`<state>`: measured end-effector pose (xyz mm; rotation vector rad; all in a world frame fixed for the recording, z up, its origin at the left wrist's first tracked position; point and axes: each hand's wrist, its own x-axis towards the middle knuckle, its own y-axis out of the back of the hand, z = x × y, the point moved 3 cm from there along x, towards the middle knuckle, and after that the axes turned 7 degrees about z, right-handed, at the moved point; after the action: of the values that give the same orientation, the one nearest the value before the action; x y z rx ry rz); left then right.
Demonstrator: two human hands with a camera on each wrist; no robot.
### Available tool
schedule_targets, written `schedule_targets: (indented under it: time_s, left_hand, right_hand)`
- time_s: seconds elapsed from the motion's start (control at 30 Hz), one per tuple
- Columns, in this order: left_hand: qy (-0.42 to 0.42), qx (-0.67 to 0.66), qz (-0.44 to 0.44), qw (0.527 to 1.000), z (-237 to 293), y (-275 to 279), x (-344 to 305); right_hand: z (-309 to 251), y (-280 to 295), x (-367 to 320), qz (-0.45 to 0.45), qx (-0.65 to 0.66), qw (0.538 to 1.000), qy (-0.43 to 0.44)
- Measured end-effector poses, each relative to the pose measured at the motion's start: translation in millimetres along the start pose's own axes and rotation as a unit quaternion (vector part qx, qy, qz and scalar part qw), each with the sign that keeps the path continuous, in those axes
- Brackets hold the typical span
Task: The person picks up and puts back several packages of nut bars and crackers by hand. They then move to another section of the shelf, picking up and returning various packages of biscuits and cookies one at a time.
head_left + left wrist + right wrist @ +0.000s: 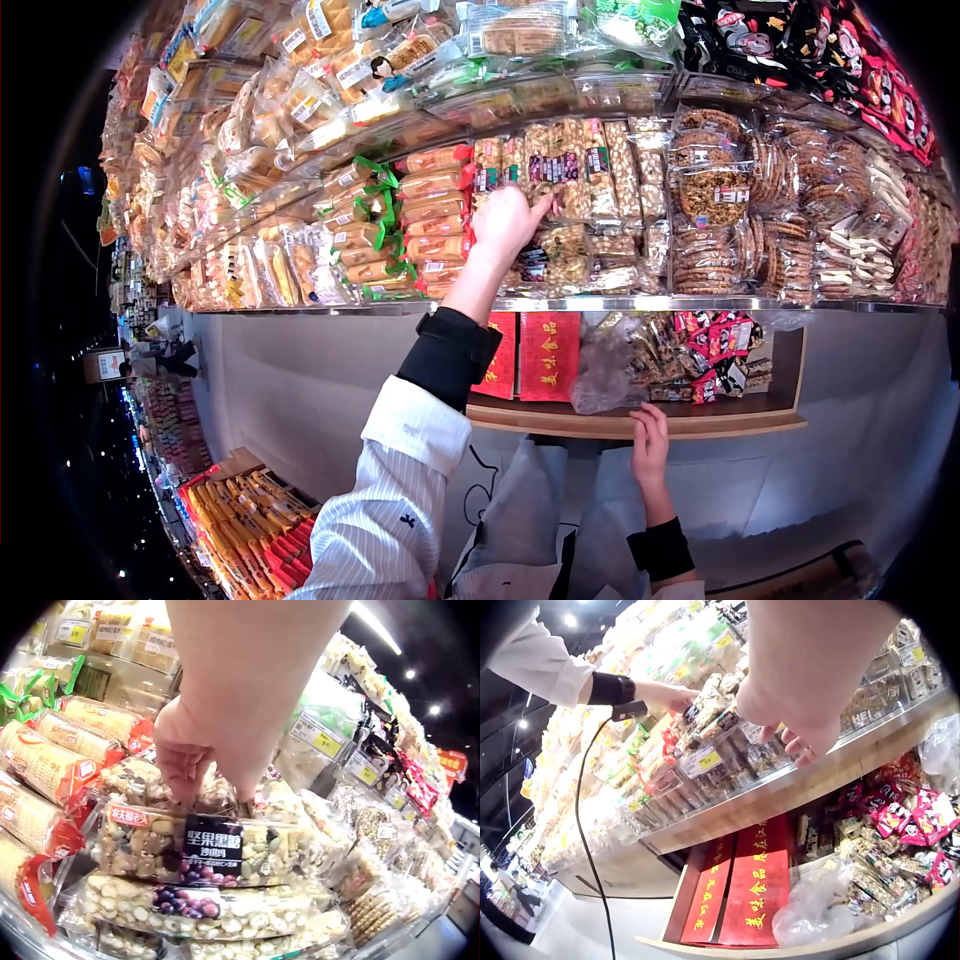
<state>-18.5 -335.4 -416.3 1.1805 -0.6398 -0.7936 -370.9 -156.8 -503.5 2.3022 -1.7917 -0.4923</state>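
My left hand (505,222) reaches into the bin of clear-wrapped nut bars (598,185) on the shelf. In the left wrist view its bent fingers (184,769) point down right behind a nut bar pack (210,847) with a black label and berry pictures. The front pack hides the fingertips, so I cannot tell whether they grip anything. My right hand (650,440) hangs near the front edge of an open drawer (740,428), its fingers loosely bent and holding nothing. Inside the drawer, a crumpled clear plastic bag (605,375) lies near that hand.
Red-ended biscuit rolls (437,205) fill the bin left of the nut bars; round wrapped biscuits (710,170) are on the right. A metal shelf edge (600,304) runs above the drawer. Red boxes (549,357) and pink snack packets (722,340) lie in the drawer.
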Motion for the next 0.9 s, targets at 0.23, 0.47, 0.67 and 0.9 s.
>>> schedule_targets:
  time_s: [0.23,0.47,0.67,0.9]
  left_hand:
    - [0.036,-0.010,-0.030,0.999,5,-1,0]
    - [0.048,0.008,-0.114,0.992,4,-3,10]
    - [0.028,-0.029,0.010,0.999,7,-4,-2]
    - [0.068,-0.200,-0.012,0.977,-26,-10,8]
  right_hand:
    - [6,0,-3,-0.009,-0.009,1.000,0.003]
    - [11,6,-14,0.012,-0.017,1.000,0.007]
    - [9,10,-21,0.012,-0.013,1.000,0.008]
    - [-1,9,-18,0.008,-0.002,1.000,0.003]
